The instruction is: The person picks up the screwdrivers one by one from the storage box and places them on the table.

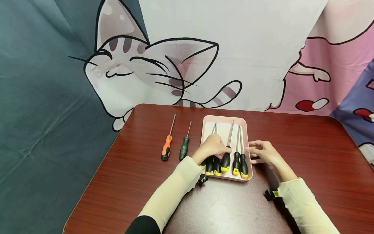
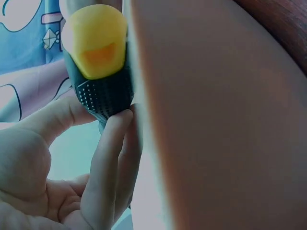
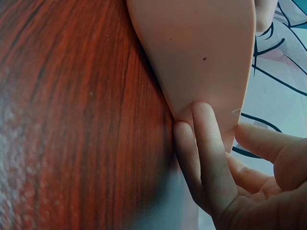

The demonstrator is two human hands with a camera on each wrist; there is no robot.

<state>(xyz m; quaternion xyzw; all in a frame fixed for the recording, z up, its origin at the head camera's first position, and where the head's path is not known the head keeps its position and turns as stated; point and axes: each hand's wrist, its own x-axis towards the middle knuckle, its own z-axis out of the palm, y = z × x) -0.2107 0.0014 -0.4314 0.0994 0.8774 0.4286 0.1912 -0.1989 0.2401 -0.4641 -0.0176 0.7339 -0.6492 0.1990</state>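
Observation:
A pink tray (image 1: 249, 169) with a white inside holds several black-and-yellow screwdrivers, tips pointing to its far end. My left hand (image 1: 214, 146) is over the tray, thumb and fingers pinching one screwdriver (image 1: 226, 161); up close in the left wrist view, its yellow handle end (image 2: 98, 40) shows above the fingers of my left hand (image 2: 91, 163). At the tray's right side, my right hand (image 1: 264, 152) holds the edge. In the right wrist view, two fingers of my right hand (image 3: 230, 177) lie against the outer wall (image 3: 201, 57), with the thumb at the rim.
To the left of the tray, an orange-and-black screwdriver (image 1: 167, 146) and a dark green one (image 1: 184, 148) lie side by side on the reddish-brown table (image 1: 122, 182). A cloth with cartoon cats (image 1: 257, 65) hangs behind the table's far edge.

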